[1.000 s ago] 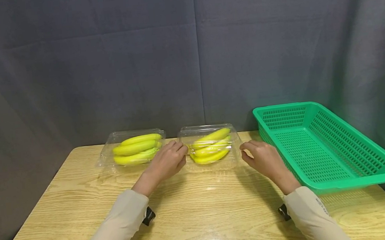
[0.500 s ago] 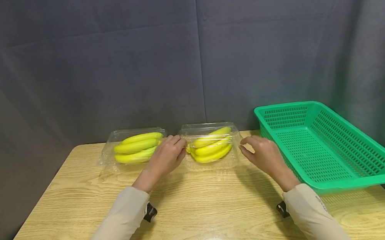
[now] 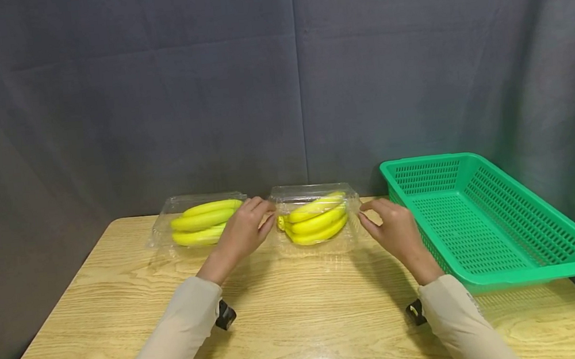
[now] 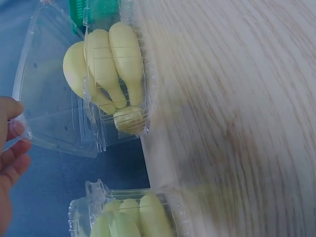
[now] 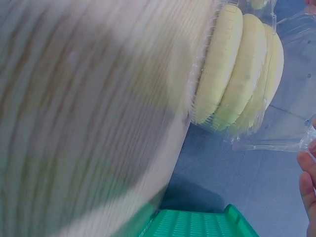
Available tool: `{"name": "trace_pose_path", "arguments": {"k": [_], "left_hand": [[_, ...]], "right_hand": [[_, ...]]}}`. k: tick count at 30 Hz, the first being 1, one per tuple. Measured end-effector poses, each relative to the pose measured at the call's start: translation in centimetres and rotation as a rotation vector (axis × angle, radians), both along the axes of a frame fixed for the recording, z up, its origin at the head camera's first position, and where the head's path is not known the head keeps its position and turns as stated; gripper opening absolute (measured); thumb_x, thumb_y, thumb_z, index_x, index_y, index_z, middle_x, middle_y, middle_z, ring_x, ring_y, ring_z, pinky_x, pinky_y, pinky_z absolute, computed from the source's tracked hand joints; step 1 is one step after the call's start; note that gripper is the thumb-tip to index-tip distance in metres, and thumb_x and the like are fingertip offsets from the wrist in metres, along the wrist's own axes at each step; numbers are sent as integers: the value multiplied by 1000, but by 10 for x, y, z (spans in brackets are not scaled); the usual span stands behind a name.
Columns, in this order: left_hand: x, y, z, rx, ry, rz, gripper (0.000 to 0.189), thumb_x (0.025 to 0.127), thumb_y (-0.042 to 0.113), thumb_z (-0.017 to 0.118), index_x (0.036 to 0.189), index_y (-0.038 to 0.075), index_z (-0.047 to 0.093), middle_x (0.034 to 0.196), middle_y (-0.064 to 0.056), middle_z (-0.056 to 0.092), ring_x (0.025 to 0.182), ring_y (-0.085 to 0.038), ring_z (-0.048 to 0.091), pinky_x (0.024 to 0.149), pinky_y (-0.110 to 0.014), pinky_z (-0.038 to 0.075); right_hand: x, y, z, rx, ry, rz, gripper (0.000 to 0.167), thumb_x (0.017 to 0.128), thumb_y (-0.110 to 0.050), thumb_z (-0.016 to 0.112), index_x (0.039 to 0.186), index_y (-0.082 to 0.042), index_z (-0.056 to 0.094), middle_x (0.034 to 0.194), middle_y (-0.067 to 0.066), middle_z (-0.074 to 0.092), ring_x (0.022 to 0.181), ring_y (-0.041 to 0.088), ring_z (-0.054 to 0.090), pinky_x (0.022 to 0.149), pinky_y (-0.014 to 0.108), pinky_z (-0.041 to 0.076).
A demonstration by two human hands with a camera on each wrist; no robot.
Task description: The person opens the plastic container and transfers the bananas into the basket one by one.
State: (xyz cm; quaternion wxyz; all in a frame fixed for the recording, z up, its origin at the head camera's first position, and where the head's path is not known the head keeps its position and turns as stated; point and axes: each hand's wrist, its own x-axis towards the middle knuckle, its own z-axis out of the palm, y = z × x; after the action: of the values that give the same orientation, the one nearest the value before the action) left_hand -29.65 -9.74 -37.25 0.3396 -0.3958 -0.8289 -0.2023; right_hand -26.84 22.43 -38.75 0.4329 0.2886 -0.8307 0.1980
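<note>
A bunch of yellow bananas (image 3: pixel 315 226) lies in a clear plastic clamshell box (image 4: pixel 144 64) at the back middle of the table. The box's hinged lid (image 4: pixel 47 79) is raised and slants away from its base in both wrist views. My left hand (image 3: pixel 244 230) pinches one front corner of that lid between thumb and fingers. At the opposite corner, my right hand (image 3: pixel 395 232) pinches the lid too, its fingers (image 5: pixel 307 187) partly cut off by the frame edge. The left hand partly hides a second clamshell box (image 3: pixel 161 232) with more bananas (image 3: pixel 203 219).
A green slotted plastic basket (image 3: pixel 459 232) stands on the right side of the wooden table (image 3: pixel 320 303), close to my right forearm. A dark grey curtain (image 3: pixel 217 94) hangs behind the table's back edge.
Both hands have risen slightly, lifting the front edge of the lid higher. The bananas below it show more plainly now. The basket and the left box stay in place.
</note>
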Motion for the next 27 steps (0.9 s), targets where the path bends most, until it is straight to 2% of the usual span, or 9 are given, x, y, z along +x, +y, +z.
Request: {"name": "trace_pose_path", "arguments": {"k": [2,6,9,17,23,27], "left_hand": [[0,0,0,51,-41,-5,8,87,3,71,95,2,67,91,-8,64,84,-24,61,82,-39,52],[-1,0,2,174,-131,-14,8,87,2,72,94,1,69,92,-8,65,85,-25,63,76,-37,53],[-2,0,3,229,-168,-15,6,86,2,72,93,1,71,91,-8,66,85,-25,64,77,-38,53],[-4,1,1,292,-154,-39,7,86,2,73,93,2,70,90,-9,67,84,-24,65,76,-41,54],[-5,2,2,332,-158,-30,8,87,2,72,94,0,70,91,-10,66,84,-24,64,74,-39,54],[-6,4,5,363,-171,-34,9,86,2,73,94,-1,70,91,-11,65,83,-27,64,72,-39,55]], "right_hand": [[-1,-1,1,-25,-3,6,12,78,-2,78,88,-1,71,81,12,69,70,30,67,60,44,54],[-4,-2,3,-68,3,16,12,78,0,78,87,1,71,80,14,69,69,31,66,59,45,54],[-6,-3,5,-99,17,17,12,77,1,79,86,2,71,78,15,68,65,29,64,56,43,52],[-10,-5,3,-240,25,42,14,73,3,81,83,3,73,76,14,69,64,29,65,58,47,53],[-11,-7,7,-319,-31,20,12,75,0,82,82,4,73,78,14,71,63,30,66,57,46,55],[-10,-8,10,-383,-113,-4,13,77,-6,82,84,2,74,81,12,72,63,27,67,59,45,56]]}}
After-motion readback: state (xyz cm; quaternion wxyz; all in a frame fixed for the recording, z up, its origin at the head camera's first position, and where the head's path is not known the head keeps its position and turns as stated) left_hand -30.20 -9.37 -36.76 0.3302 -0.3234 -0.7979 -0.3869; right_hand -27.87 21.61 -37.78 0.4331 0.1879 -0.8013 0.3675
